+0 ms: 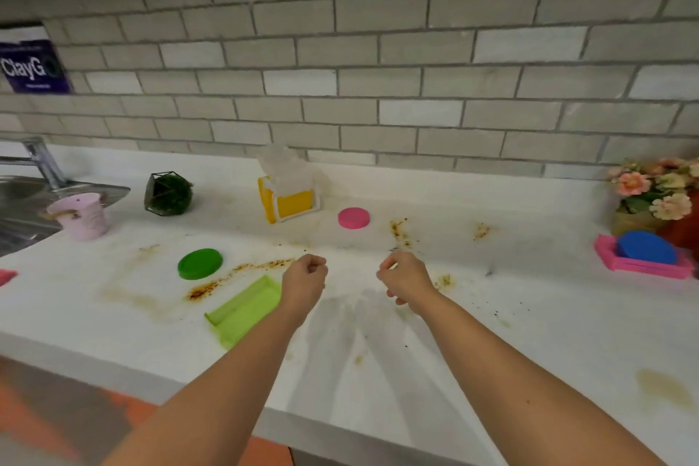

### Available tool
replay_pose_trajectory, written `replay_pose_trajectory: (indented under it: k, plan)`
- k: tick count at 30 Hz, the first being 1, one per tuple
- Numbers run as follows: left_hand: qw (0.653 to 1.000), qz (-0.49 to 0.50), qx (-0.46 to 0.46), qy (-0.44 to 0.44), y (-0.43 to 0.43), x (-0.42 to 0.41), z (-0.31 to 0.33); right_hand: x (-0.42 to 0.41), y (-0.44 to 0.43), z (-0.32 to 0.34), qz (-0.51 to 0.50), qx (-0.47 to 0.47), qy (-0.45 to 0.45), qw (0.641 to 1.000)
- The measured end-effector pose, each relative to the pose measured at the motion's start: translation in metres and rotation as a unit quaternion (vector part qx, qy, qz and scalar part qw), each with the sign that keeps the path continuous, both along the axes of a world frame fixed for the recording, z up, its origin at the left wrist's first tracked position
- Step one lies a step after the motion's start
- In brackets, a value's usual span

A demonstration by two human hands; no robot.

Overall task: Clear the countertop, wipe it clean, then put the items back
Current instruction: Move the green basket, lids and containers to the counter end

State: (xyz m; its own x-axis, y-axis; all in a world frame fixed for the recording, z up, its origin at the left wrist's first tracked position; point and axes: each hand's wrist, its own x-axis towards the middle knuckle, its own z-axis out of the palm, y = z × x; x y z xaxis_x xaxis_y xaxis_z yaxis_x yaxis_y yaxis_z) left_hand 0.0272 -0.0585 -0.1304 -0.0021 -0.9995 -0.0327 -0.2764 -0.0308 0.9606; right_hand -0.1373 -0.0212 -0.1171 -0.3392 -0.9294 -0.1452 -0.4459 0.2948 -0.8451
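The white countertop (529, 314) is stained with brown smears and crumbs. On it lie a green round lid (199, 263), a lime green tray (246, 308), a pink round lid (353, 218) and a yellow tissue holder (289, 200). My left hand (304, 282) hovers over the middle of the counter, fingers curled shut with nothing in them, its wrist just right of the lime tray. My right hand (406, 282) is beside it, fingers loosely curled, holding nothing.
A pink cup (81, 216) and a moss terrarium (168, 194) stand at the left near the steel sink (22, 208) and tap. At the right are a flower pot (654, 200) and a pink tray with a blue lid (646, 248). A tiled wall backs the counter.
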Motion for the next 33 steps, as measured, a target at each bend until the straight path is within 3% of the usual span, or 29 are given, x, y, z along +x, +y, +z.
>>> replay_pose_trajectory:
  k: [9, 14, 20, 33]
  plan:
    - [0.966, 0.138, -0.051, -0.211, -0.014, 0.095, -0.01, 0.068, -0.037, -0.007, 0.1, 0.025, 0.011, 0.995]
    - [0.942, 0.157, 0.03, -0.295, -0.012, 0.128, -0.016, 0.107, -0.048, -0.026, 0.123, 0.044, 0.018, 0.991]
    - [0.952, 0.089, 0.073, -0.284, -0.023, 0.149, -0.024, 0.14, -0.059, -0.037, 0.109, 0.025, 0.078, 0.991]
    - [0.972, 0.01, -0.021, -0.232, -0.045, 0.125, -0.012, 0.121, -0.053, -0.028, -0.003, -0.004, 0.098, 0.995]
